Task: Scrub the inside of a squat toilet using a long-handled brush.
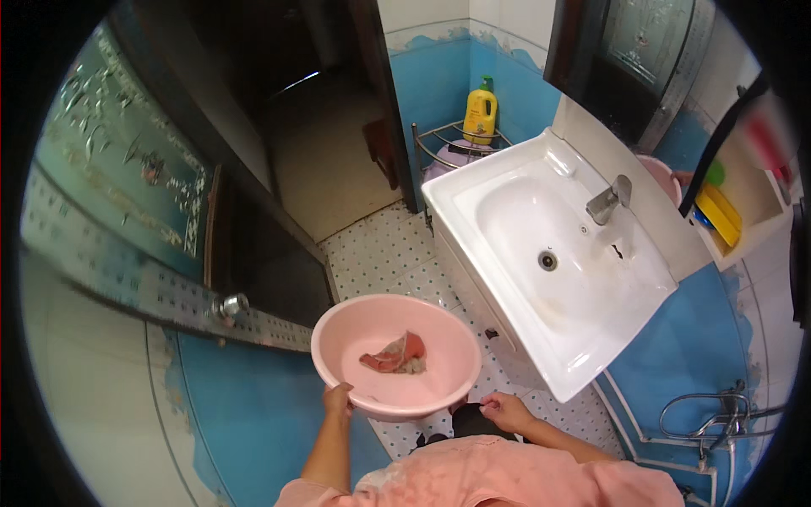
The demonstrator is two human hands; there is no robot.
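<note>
A round pink plastic basin is held out in front of my body, above the tiled floor. My left hand grips its near left rim, thumb over the edge. Inside lies a crumpled red and grey cloth on the basin's bottom. My right hand is apart from the basin, just right of it, fingers curled by the dark clothing at my lap. Whether those fingers pinch the fabric is hard to make out.
A white washbasin with a metal faucet juts out at right. Beyond it, a yellow bottle stands on a corner metal rack. At left is a door with a round knob. Shower fittings occupy the lower right wall.
</note>
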